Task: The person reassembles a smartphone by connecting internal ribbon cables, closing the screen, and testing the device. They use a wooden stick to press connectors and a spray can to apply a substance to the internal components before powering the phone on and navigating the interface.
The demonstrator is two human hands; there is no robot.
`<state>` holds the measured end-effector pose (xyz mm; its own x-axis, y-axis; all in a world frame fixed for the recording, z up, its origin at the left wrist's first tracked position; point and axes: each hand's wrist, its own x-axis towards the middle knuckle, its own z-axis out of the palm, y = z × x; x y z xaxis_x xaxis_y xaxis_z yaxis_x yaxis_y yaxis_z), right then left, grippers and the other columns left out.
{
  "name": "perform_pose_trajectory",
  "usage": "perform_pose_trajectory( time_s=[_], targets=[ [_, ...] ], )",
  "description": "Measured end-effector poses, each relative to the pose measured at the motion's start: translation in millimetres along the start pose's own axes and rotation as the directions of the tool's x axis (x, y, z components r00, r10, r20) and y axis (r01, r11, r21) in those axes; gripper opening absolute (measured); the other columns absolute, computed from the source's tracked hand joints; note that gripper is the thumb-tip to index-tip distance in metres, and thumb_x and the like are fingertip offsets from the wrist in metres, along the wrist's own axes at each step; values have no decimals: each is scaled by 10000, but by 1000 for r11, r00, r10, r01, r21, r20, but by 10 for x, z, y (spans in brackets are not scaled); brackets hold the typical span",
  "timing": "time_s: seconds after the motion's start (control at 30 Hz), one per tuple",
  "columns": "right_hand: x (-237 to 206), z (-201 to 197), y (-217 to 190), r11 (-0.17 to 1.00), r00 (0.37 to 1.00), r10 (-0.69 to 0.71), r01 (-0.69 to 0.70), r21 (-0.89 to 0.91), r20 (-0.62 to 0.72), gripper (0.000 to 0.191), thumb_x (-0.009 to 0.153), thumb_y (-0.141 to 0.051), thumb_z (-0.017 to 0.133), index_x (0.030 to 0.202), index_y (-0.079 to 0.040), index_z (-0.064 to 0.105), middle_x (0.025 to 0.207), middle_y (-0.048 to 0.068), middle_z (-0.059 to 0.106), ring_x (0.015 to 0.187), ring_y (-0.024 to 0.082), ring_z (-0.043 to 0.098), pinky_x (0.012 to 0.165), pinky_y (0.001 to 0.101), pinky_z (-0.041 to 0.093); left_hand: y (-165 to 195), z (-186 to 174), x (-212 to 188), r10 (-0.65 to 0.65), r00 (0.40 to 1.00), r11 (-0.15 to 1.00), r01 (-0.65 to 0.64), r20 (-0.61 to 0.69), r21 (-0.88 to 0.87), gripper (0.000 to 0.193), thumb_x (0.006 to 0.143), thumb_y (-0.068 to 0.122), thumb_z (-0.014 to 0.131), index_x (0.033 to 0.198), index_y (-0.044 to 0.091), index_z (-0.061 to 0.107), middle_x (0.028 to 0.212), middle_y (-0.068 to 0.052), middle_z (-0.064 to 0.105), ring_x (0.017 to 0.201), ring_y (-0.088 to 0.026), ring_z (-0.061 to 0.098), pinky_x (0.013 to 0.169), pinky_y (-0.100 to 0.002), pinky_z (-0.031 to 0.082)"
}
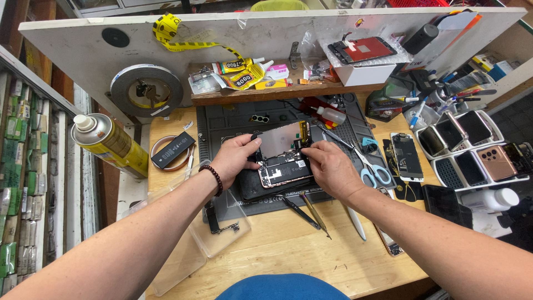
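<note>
Wooden workbench [311, 250], seen from above, bearing all else. Dark grey work mat [222, 125] at bench centre; every place below given relative to this mat.

Yellow spray can [108, 143] well left of mat, tilted. Roll of tape [146, 89] beyond mat's far-left corner, leaning on the white back board. Clear plastic tray [222, 233] overlapping mat's near-left corner, a small circuit board inside. White rack of phones [472, 147] well right of mat.

Opened smartphone [284, 169] at mat centre, internals exposed, screen panel [280, 139] hinged up at its far end.

Left hand [236, 158], beaded bracelet at wrist, over mat's centre-left, gripping the phone's left edge. Right hand [330, 166] over mat's centre-right, fingertips pinched on the phone's upper right interior; whether a tool sits between them cannot be told.

Blue-handled scissors [366, 164] on mat's right edge. Black battery [173, 150] just left of mat. Tweezers [302, 212] on mat's near edge, beside a brass-coloured pointed tool [315, 214].
</note>
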<state>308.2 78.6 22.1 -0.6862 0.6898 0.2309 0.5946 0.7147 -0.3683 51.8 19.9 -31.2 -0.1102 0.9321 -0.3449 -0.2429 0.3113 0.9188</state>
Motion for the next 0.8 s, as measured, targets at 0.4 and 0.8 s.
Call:
perform_pose_trajectory(
  time_s=[0.4,0.8],
  targets=[
    [-2,3,-5,999,999,-35,36,-40,21,250,921,-64,629,1144,-53,742,1093,96,681,1052,286,639,942,393,519,37,24,-49,-11,1000,1000,11,-16,8,267,1006,267,609,1141,68,725,1013,6,699,852,-109,644,730,-254,590],
    [-17,50,14,990,992,-123,122,-71,-4,270,864,-51,674,1123,-79,744,1104,92,665,1054,295,626,907,391,536,46,31,-61,4,1000,1000,-3,-3,21,279,1001,284,607,1139,74,729,1026,2,701,841,-102,649,732,-251,587]
  ],
)
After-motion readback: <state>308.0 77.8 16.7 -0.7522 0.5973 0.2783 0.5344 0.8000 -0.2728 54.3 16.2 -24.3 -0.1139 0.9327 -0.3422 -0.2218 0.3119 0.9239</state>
